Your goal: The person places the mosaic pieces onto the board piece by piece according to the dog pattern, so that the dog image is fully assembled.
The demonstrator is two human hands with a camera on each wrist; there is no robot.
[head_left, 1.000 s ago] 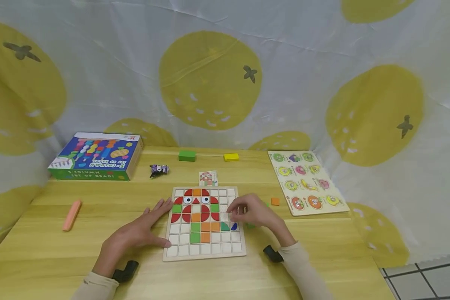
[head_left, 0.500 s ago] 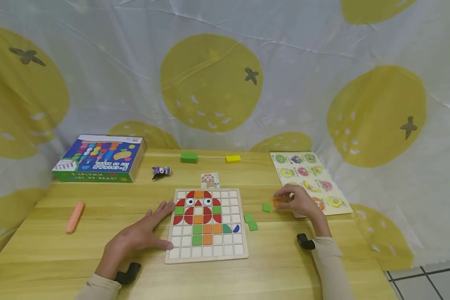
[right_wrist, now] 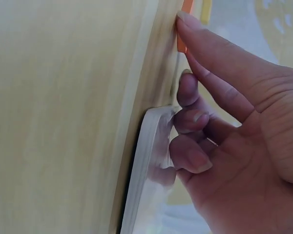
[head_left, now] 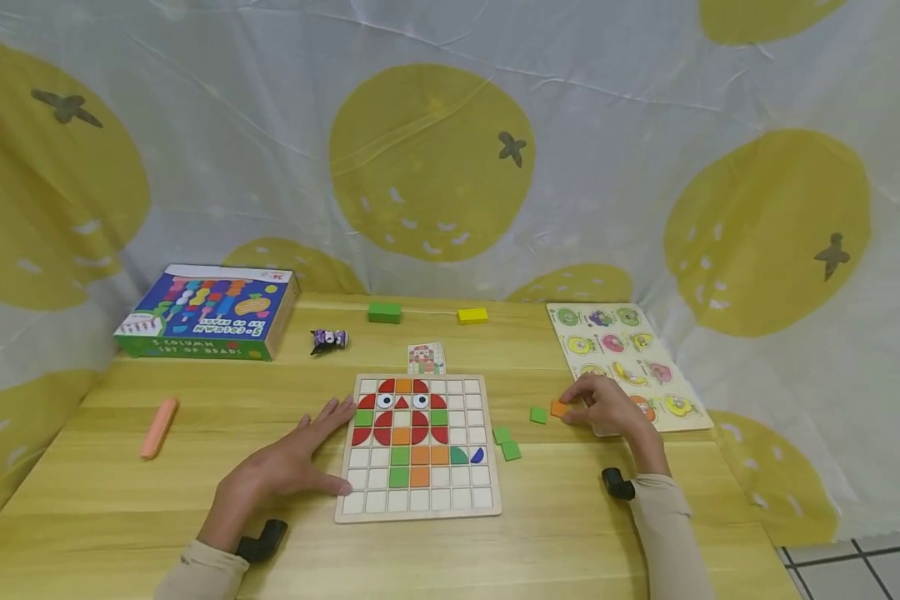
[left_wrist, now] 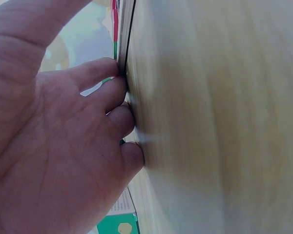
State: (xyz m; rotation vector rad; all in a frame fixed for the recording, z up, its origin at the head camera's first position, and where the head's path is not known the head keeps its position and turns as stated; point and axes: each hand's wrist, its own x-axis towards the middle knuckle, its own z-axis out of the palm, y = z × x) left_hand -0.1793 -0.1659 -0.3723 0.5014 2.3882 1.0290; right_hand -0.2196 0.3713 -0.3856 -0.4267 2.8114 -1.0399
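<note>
My right hand pinches a small orange square tile between thumb and index finger, right of the mosaic board. The right wrist view shows the thumb on the edge of the orange tile, the other fingers loosely curled. My left hand lies with fingers spread, thumb and fingertips at the left edge of the wooden grid board. Red, orange, green and blue pieces form a figure with two eyes on it. A green tile lies beside the orange one; two more green tiles lie by the board's right edge.
A small picture card is behind the board. The fruit puzzle board lies under and behind my right hand. Further back are a bead-set box, a purple figurine, a green block and a yellow block. A coral stick lies left.
My right hand has moved from the board's right side out to the orange tile and now pinches it. My left hand has stayed at the board's left edge.
</note>
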